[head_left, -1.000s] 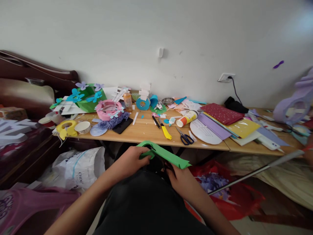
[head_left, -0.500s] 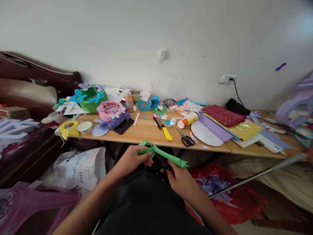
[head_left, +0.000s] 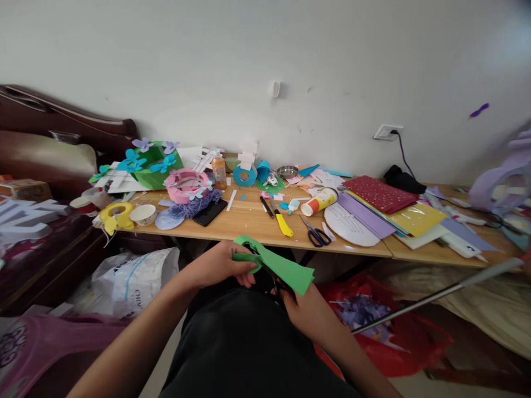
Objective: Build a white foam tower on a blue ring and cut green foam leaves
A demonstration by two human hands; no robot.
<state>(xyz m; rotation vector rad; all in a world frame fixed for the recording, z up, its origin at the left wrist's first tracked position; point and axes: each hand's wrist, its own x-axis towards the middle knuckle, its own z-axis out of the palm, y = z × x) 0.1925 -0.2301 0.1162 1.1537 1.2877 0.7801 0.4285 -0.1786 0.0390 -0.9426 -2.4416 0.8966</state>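
Cutting the green foam sheet over your lap
Your left hand (head_left: 222, 265) pinches the curved green foam sheet (head_left: 276, 266) while your right hand (head_left: 305, 309) closes on dark-handled scissors (head_left: 279, 284) beneath it; turn the foam slowly, fingertips clear of the blades

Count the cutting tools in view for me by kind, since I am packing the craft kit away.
Scissors: 2, the blue-handled pair lying on the table, and a dark pair in the right hand, cutting the green foam sheet that the left hand holds.
Utility knife: 1, yellow.
Total: 3.
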